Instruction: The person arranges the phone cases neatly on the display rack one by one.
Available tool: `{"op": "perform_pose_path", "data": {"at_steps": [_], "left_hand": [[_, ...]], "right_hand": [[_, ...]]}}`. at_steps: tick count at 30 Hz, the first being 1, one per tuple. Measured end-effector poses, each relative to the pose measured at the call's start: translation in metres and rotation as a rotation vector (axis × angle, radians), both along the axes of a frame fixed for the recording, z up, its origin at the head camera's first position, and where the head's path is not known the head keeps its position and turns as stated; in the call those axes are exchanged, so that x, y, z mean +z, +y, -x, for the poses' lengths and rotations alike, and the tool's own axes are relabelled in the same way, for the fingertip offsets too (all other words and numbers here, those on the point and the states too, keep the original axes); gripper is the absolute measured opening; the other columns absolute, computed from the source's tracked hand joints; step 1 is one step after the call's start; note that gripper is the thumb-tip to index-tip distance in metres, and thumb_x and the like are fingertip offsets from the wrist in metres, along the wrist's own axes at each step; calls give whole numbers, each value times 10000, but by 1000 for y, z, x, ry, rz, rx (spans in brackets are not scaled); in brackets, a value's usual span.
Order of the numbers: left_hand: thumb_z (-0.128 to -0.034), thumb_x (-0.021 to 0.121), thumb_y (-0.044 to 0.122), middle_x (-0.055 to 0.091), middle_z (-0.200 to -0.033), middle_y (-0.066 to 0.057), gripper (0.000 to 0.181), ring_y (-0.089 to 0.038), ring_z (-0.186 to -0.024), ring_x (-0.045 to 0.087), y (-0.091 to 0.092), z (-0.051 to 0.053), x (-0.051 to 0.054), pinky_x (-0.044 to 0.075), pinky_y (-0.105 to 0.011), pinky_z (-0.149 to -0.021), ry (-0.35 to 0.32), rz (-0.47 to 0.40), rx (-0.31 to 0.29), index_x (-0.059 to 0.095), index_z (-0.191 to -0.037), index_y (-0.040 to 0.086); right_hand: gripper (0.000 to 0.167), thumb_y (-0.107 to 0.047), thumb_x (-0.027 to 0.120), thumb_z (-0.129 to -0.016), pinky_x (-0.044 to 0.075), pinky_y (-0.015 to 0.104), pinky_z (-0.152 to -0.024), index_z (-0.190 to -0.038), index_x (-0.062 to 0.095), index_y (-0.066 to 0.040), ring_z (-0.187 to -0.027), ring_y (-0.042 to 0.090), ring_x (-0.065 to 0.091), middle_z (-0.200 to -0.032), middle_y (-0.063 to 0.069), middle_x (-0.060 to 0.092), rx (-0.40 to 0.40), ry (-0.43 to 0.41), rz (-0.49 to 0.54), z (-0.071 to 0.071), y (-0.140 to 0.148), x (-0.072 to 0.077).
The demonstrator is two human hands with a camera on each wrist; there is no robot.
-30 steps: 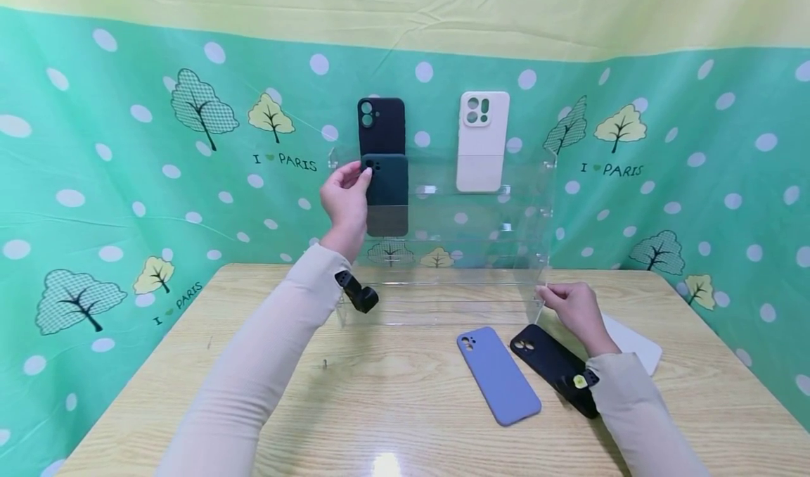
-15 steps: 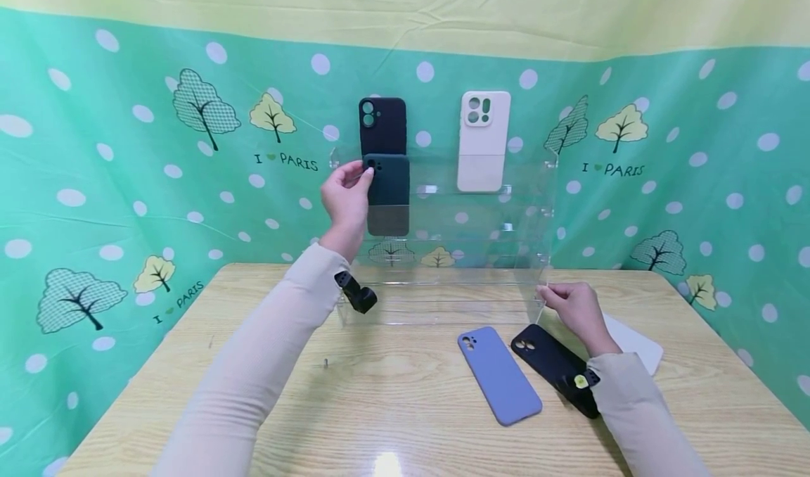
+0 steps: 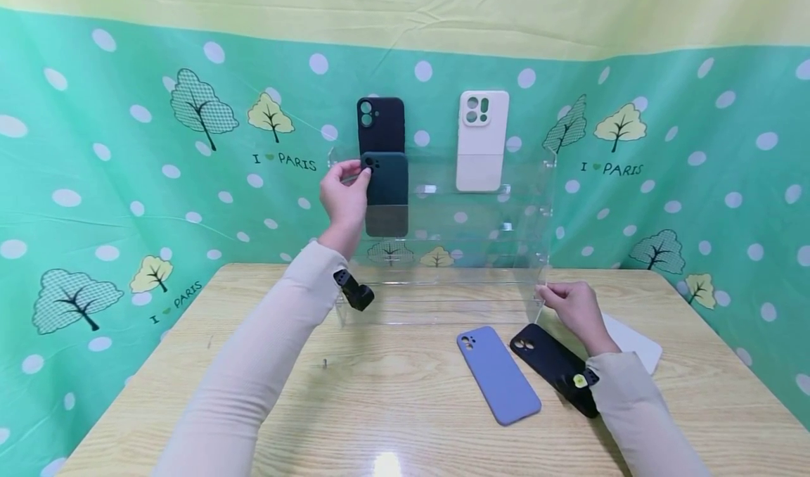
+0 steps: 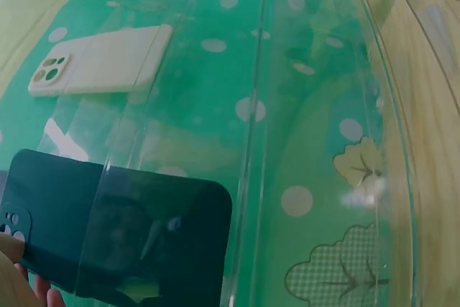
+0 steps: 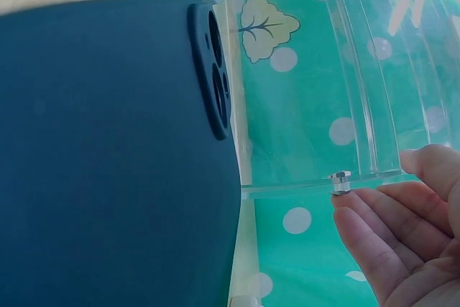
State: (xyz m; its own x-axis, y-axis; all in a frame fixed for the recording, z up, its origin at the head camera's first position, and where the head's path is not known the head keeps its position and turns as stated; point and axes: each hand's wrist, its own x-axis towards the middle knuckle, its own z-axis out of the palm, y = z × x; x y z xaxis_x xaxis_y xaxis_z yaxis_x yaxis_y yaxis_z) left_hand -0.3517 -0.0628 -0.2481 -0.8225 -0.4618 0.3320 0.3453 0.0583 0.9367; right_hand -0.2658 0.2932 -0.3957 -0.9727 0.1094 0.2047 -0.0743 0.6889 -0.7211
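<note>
My left hand pinches the upper left edge of a dark green phone case between thumb and fingers. The case stands upright in a clear acrylic display rack, its lower part behind a transparent front strip. Behind and above it, a black phone case stands in the top tier. A white phone case occupies the same tier further right. Low on the rack's right side panel, my right hand pinches the edge; in the right wrist view its fingertips lie near a small metal fastener.
On the wooden table lie a lavender-blue phone case, a dark phone case beneath my right wrist, and a white flat item partly hidden by my right arm. A green patterned cloth hangs behind the rack.
</note>
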Motion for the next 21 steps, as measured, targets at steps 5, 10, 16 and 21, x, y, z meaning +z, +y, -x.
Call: {"op": "perform_pose_path", "data": {"at_steps": [5, 10, 16, 21], "left_hand": [[-858, 688, 94, 644, -990, -62, 163, -174, -902, 607, -4, -2, 2, 531, -254, -807, -12, 43, 13, 667, -1015, 58], [-865, 684, 108, 642, -1004, -62, 170, -175, -905, 608, -4, -3, 2, 534, -253, -804, -31, 67, 7, 663, -1027, 62], [-871, 679, 121, 649, -1040, -69, 184, -173, -936, 605, -4, -2, 0, 529, -244, -825, -35, 50, 6, 665, -1045, 64], [-877, 674, 139, 651, -1058, -53, 196, -161, -946, 607, -4, -3, -1, 528, -235, -833, -47, 49, 6, 664, -1062, 76]], "right_hand": [[363, -275, 588, -939, 462, 215, -537, -1111, 660, 36, -744, 95, 592, -1065, 241, 660, 3, 4, 2, 0, 0, 0], [383, -294, 574, -945, 480, 217, -555, -1123, 655, 35, -842, 226, 645, -1059, 238, 664, 8, -1, 5, -1, 1, 0], [390, -294, 568, -949, 483, 223, -560, -1143, 641, 37, -896, 285, 645, -1070, 242, 657, 10, -10, 6, 0, 2, -1], [398, -304, 562, -951, 485, 219, -560, -1149, 639, 33, -898, 297, 646, -1066, 239, 659, 10, -11, 7, 0, 2, 0]]}}
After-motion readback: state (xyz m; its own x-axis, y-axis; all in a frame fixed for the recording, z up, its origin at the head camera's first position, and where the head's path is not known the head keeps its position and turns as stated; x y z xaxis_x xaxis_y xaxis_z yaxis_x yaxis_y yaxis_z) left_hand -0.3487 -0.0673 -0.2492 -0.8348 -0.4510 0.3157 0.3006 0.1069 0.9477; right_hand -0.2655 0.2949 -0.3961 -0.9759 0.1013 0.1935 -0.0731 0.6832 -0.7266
